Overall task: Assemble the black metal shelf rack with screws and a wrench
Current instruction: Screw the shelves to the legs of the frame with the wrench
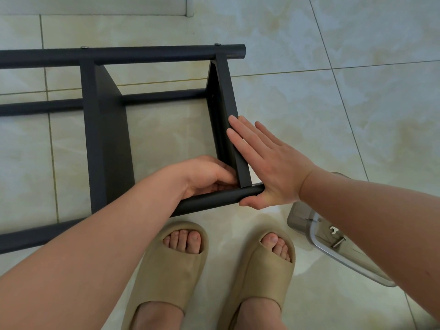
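Note:
The black metal shelf rack (104, 144) lies on its side on the tiled floor, with round tubes at the far and near sides and flat shelf panels between them. My left hand (207, 173) curls its fingers at the inner corner where the right shelf panel (226, 103) meets the near tube (214, 198); what the fingertips pinch is hidden. My right hand (264, 163) lies flat with straight fingers against the outer face of that panel, thumb under the tube's end. A small wrench (332, 230) and a screw (338, 242) lie in a clear plastic tray (300, 217).
My two feet in beige slides (171, 265) stand just in front of the near tube. The clear tray sits on the floor at the right, partly under my right forearm. A white baseboard or furniture edge (188, 10) runs along the top.

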### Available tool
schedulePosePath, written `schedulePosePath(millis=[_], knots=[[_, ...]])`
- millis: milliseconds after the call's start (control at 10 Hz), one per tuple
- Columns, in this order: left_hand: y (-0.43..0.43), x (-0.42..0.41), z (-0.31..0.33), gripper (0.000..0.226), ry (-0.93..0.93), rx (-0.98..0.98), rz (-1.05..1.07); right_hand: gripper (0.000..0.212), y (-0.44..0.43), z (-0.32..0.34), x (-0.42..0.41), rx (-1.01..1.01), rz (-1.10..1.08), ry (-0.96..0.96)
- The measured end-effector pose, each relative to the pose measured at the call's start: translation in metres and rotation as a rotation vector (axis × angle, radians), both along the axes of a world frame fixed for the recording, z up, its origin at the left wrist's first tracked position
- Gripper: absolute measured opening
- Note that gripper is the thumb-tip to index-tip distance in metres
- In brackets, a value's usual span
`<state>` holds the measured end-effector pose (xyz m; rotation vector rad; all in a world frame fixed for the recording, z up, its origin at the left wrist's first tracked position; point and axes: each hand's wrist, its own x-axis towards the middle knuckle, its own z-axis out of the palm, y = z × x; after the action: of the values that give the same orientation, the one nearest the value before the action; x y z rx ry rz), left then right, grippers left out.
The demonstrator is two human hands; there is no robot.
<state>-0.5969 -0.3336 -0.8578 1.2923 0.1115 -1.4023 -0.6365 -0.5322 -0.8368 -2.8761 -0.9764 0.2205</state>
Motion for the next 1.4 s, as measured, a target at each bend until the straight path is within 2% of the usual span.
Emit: schedulePosePath(millis=[200,500,800,900,1000,1200,1300,1400], knots=[[-0.0006,0.0005,0.0026,0.024,0.022,-0.008,0.006,0.121,0.0006,-0.0004,0.0,0.001,0.001,-0.001],[-0.0018,-0.0006,0.002,0.016,-0.032,0.013,-0.026,0.121,0.0007,0.0006,-0.0004,0.0,-0.001,0.0],[-0.0021,0.0004,0.0027,0.021,0.03,-0.026,0.011,0.121,0.0004,0.0001,-0.0001,-0.003,-0.003,0.003],[-0.0025,-0.0005,0.0036,0.021,-0.032,0.018,-0.053,0.121,0.0006,0.0001,-0.0004,0.002,-0.004,0.004],[-0.0024,-0.0002,0.002,0.019,-0.034,0.018,-0.031,0.122,0.0001,0.0007,0.0,0.002,-0.006,0.006],[-0.001,0.0007,0.0009,0.022,0.023,-0.015,0.008,0.121,0.0001,-0.0006,0.0002,-0.003,-0.003,0.001],[-0.002,0.0004,0.002,0.031,0.046,-0.028,0.018,0.121,0.0002,-0.0009,0.0001,-0.005,-0.002,0.001],[-0.0023,-0.0002,0.0026,0.035,-0.011,0.002,-0.039,0.121,0.0002,-0.0008,0.0,-0.003,-0.002,0.0]])
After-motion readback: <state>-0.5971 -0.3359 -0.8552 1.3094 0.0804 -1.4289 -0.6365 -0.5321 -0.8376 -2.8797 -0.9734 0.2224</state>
